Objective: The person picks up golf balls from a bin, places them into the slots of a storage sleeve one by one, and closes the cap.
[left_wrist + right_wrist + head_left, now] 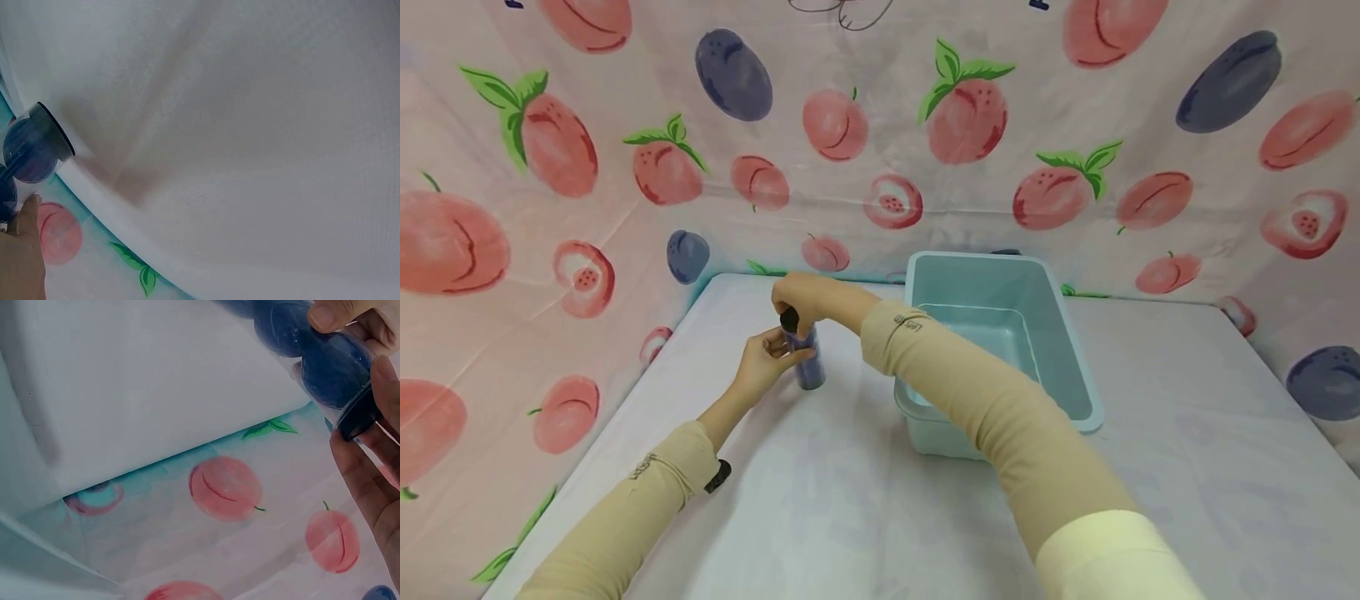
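A clear tube (810, 372) with round blue balls (331, 369) inside stands nearly upright over the left part of the table. Around its side curl the thumb and fingers of my left hand (758, 365). My right hand (808, 300) comes from above and grips the black cap (361, 415) at the tube's top end. In the right wrist view, its thumb and fingers surround the cap's rim. The left wrist view catches the tube's lower end (40, 140) and part of the left hand (24, 250). Whether the base touches the table cannot be told.
A light blue plastic bin (1078, 367) sits right of the tube, under my right forearm. Beside my left cuff is a small black object (718, 476). Fruit-print cloth (850, 183) hangs behind the white table (820, 500) and along its sides.
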Tool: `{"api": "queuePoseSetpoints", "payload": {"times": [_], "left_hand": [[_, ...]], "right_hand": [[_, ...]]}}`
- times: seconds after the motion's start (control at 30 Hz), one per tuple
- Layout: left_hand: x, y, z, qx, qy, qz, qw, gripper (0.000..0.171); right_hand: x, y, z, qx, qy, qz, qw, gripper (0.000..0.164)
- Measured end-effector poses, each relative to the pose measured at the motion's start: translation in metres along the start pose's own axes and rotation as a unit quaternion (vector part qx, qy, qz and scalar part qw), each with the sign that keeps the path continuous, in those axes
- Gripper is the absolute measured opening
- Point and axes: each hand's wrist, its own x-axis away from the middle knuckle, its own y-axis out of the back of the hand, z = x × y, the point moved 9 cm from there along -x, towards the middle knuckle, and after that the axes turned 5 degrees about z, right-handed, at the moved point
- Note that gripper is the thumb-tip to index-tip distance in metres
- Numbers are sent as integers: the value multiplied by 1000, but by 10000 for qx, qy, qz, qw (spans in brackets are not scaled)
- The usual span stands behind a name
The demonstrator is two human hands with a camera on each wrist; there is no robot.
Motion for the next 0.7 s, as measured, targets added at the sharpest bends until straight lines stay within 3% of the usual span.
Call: {"api": "queuePoseSetpoints", "payload": {"times": [0.4,0.57,0.7], "left_hand": [[-1,-4,-1,103,-68,61,9999,45],[-2,-1,-1,-84,1,-10,10000,43],[-3,2,0,-303,86,-48,9995,43]], "right_hand": [[-5,-4,-2,310,-65,84,9995,43],[-5,-5,-2,376,37,76,9993,40],[-4,-7,-4,300,116,192,9993,50]]}}
